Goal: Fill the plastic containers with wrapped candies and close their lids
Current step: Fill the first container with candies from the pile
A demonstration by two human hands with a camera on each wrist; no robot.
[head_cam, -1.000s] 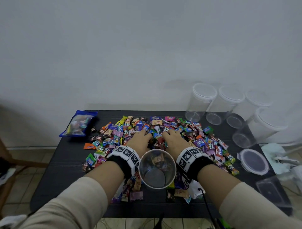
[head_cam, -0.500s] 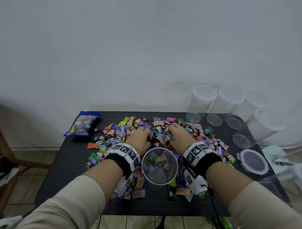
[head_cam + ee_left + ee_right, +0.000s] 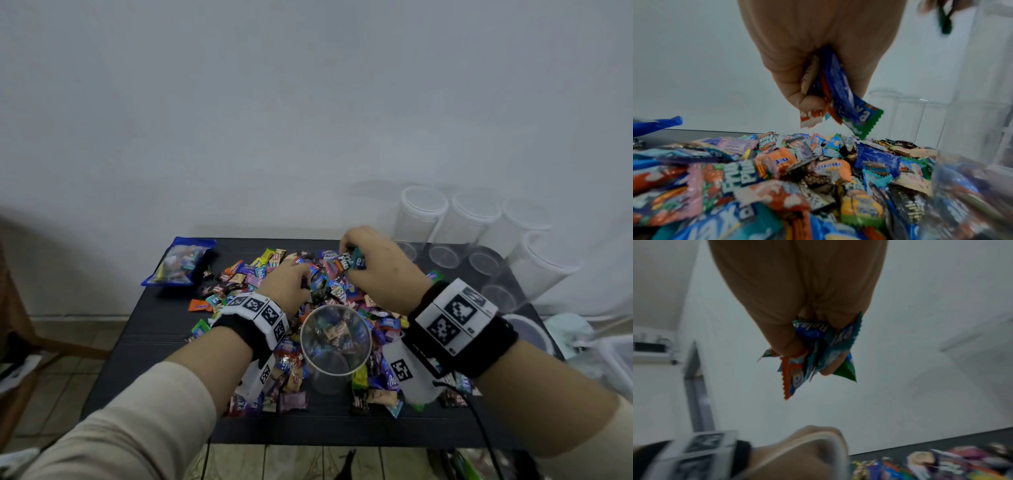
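A: Where does the open container (image 3: pixel 335 346) stand?

B: Upright near the front edge of the dark counter (image 3: pixel 137 370), about midway along it, between the person's two wrists. It is clear plastic with no lid on, and a few wrapped sweets lie in its bottom.

A: And the candies (image 3: pixel 260 274)?

B: A wide heap of wrapped ones covers the middle of the counter, from near the back edge down to the front, all round the container.

A: What of the left hand (image 3: pixel 287 287)?

B: It is just behind the container, low over the heap. Its grip is clenched on a small bunch of sweets: the left wrist view shows a blue wrapper (image 3: pixel 846 97) with a green end, and an orange and white one, sticking out from the curled fingers.

A: The right hand (image 3: pixel 380 270)?

B: Raised higher, towards the back of the heap. Its grip is likewise clenched round several sweets; teal, blue, orange and green wrappers (image 3: pixel 818 353) poke out below the fingers in the right wrist view.

A: Anything else on the counter?

B: A blue bag (image 3: pixel 181 262) of sweets at the back left corner, and lidded clear containers (image 3: pixel 424 212) grouped at the back right corner. A loose lid (image 3: pixel 534 334) lies by the right edge, partly hidden behind the right wrist
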